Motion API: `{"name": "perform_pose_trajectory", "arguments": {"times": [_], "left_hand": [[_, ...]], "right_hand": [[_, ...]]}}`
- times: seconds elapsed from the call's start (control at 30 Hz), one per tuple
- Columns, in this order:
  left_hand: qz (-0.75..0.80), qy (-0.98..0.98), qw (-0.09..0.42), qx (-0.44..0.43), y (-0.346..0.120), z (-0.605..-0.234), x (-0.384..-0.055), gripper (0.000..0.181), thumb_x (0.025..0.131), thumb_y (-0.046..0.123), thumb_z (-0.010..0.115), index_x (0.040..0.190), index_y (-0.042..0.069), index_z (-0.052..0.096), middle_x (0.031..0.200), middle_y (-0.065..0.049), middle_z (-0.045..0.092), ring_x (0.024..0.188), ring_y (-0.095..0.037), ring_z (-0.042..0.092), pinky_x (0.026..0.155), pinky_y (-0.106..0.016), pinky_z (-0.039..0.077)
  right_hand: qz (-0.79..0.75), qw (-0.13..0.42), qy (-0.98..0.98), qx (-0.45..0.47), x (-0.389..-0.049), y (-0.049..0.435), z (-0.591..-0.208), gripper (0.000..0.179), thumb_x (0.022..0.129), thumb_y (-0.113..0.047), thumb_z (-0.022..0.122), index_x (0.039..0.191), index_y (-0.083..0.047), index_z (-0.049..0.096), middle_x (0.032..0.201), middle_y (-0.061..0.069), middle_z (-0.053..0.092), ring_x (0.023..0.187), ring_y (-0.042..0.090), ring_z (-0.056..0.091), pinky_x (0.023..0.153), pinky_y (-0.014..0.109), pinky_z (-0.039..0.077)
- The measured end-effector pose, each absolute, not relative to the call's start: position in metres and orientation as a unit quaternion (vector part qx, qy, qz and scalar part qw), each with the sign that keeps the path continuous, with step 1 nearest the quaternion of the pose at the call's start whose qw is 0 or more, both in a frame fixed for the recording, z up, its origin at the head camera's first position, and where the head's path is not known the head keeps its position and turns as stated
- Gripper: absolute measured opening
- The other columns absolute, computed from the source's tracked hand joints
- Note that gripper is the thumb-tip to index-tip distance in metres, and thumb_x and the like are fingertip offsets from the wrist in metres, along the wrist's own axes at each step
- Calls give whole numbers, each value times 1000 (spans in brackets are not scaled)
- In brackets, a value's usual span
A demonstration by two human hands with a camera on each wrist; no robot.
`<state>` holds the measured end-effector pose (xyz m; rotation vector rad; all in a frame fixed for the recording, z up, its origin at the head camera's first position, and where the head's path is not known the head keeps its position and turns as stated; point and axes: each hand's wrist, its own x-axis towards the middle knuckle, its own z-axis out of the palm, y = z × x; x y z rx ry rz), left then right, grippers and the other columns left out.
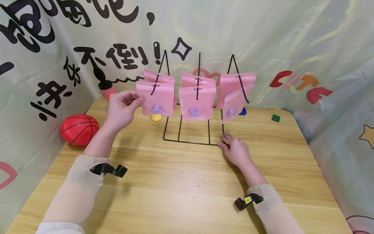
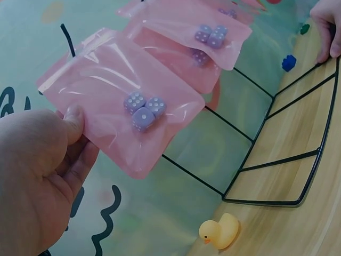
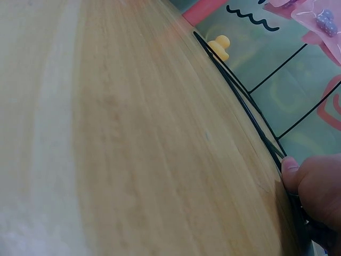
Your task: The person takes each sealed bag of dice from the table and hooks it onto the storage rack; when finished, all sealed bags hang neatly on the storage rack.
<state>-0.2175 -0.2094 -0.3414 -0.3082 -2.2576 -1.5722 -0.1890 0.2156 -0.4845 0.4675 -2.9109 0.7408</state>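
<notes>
My left hand (image 1: 120,110) pinches the left edge of a pink zip pouch (image 1: 163,99) between thumb and fingers. The pouch hangs from a left prong of a black wire display rack (image 1: 193,142), and three purple dice (image 2: 144,111) show through its front. At the rack's front right base corner, my right hand (image 1: 237,152) grips the wire with thumb and fingers. On the middle prong hangs another pink pouch (image 1: 193,99) with dice, with one more behind it. The front pouch on the right prong (image 1: 235,100) is turned at a slant, dice at its bottom.
A yellow rubber duck (image 1: 156,117) sits behind the left pouch. To the left lie a red toy basketball (image 1: 79,129) and a pink cylinder with a black top (image 1: 106,88). A blue block (image 1: 243,112) and a green block (image 1: 275,118) lie at the back right, before a printed curtain (image 1: 271,39).
</notes>
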Motion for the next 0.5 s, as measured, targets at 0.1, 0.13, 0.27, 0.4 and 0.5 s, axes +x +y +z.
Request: {"name": "perform_pose_trajectory", "arguments": {"times": [0.1, 0.13, 0.27, 0.4, 0.5], "left_hand": [[-560, -799, 186, -111, -209, -341, -218, 18, 99, 5, 76, 108, -10, 75, 89, -3, 74, 73, -10, 62, 62, -20, 49], [-561, -799, 186, -111, -209, -341, -218, 18, 99, 5, 76, 108, -10, 75, 89, -3, 75, 73, -11, 62, 62, -20, 49], [-565, -797, 186, -106, -207, -340, -218, 19, 99, 6, 76, 107, -10, 74, 89, -2, 74, 74, -13, 63, 62, -19, 49], [-568, -794, 191, -103, -206, -341, -219, 19, 98, 7, 77, 106, -10, 74, 88, -1, 74, 75, -19, 64, 62, -19, 50], [-567, -793, 195, -104, -206, -342, -220, 19, 99, 7, 76, 106, -10, 74, 87, 0, 74, 76, -20, 65, 63, -19, 51]], "right_hand": [[243, 52, -956, 154, -189, 215, -485, 47, 105, -23, 70, 140, 7, 62, 149, 26, 55, 137, 45, 54, 109, 62, 46], [243, 53, -956, 154, -189, 215, -485, 47, 105, -23, 71, 140, 7, 62, 149, 26, 55, 136, 45, 54, 109, 62, 46], [243, 54, -956, 153, -189, 215, -485, 47, 104, -23, 71, 139, 7, 62, 149, 26, 56, 136, 44, 54, 109, 62, 46], [242, 55, -956, 154, -189, 215, -484, 47, 104, -22, 71, 140, 7, 62, 149, 26, 56, 136, 44, 54, 109, 62, 46], [242, 54, -957, 153, -189, 214, -484, 47, 104, -22, 71, 140, 7, 62, 149, 26, 56, 137, 44, 54, 110, 61, 46]]}}
